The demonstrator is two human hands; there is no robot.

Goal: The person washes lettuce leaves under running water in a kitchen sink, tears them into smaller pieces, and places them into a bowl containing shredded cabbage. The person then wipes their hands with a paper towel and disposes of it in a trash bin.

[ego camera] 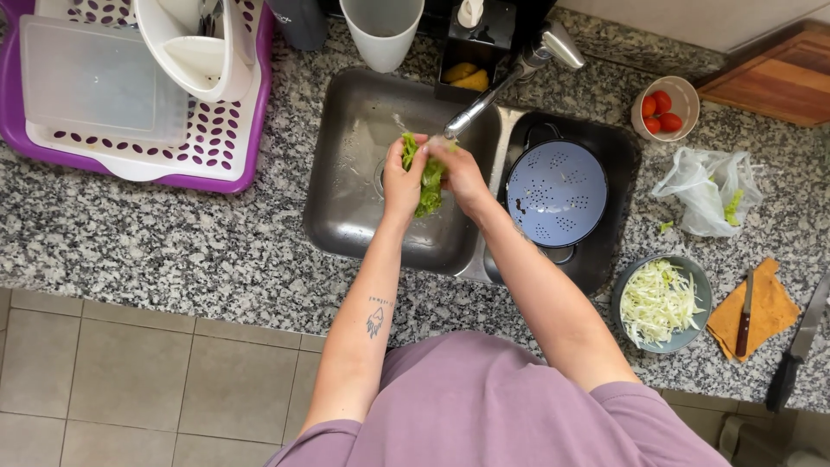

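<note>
Under faucet [510,73], lettuce [429,183] between hands

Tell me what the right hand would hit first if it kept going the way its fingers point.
The right hand points up-left, so it would meet the lettuce it grips, then the left hand; depth is unclear.

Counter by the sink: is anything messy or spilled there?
Only small things. A green scrap lies loose on the counter beside the crumpled plastic bag. A knife rests on the orange cloth; a second knife lies near the counter's edge. Nothing looks spilled or broken.
</note>
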